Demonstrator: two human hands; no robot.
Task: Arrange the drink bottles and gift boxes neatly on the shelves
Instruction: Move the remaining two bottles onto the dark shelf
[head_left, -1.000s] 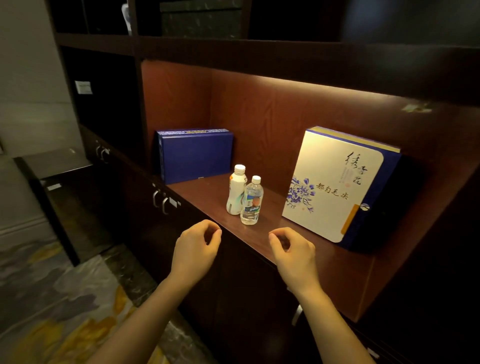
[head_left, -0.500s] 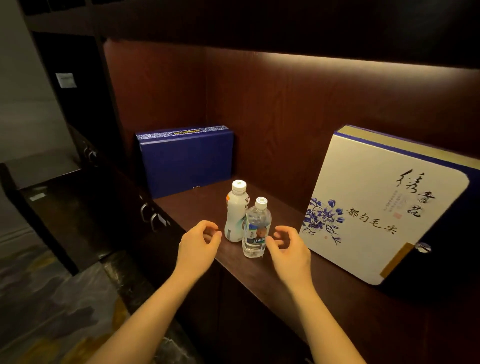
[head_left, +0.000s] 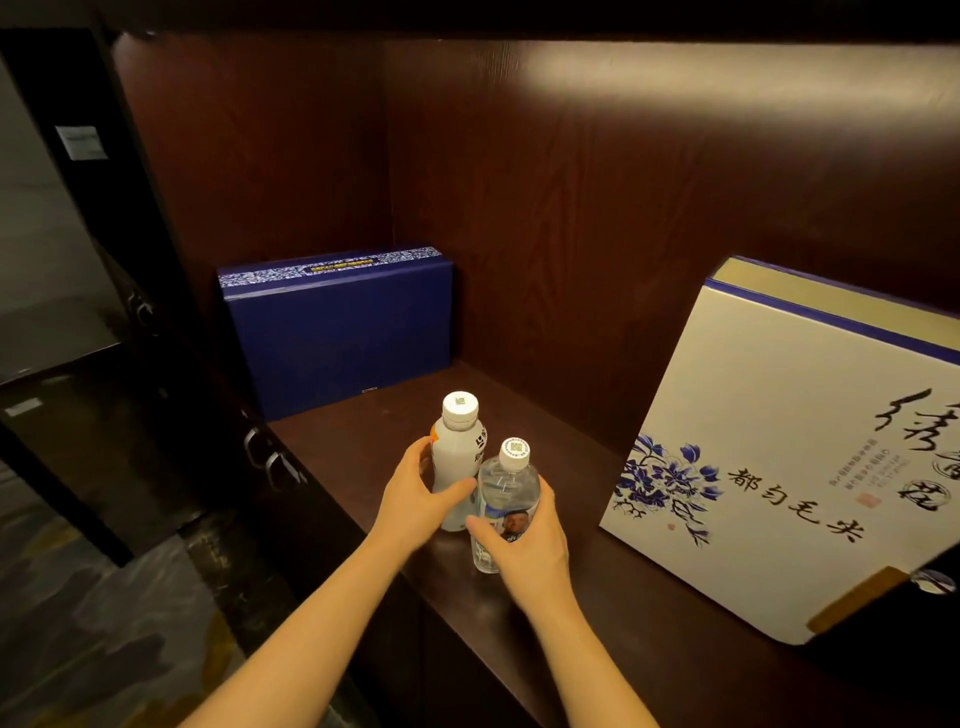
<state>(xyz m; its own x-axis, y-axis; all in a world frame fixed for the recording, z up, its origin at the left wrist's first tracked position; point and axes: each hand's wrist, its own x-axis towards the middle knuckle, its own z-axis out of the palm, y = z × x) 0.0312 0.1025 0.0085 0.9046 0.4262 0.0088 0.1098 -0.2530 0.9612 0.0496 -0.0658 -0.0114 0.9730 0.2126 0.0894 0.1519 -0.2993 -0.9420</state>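
Two bottles stand side by side near the front of the dark wooden shelf (head_left: 597, 613). My left hand (head_left: 415, 499) wraps around the white milky bottle (head_left: 460, 457) with a white cap. My right hand (head_left: 524, 540) grips the clear water bottle (head_left: 506, 486), its fingers around the label. A blue gift box (head_left: 337, 332) stands on edge in the shelf's back left corner. A large white gift box (head_left: 769, 452) with blue flowers and black calligraphy leans tilted at the right.
The shelf's back wall (head_left: 623, 208) and left side wall (head_left: 260, 156) are red-brown wood. Cabinet doors with metal handles (head_left: 270, 457) sit below the shelf at left. A patterned floor (head_left: 104, 623) lies at lower left.
The view moved closer to the shelf. Both hands reached forward from the shelf's front edge and closed around the two bottles, left on the white one, right on the clear one.
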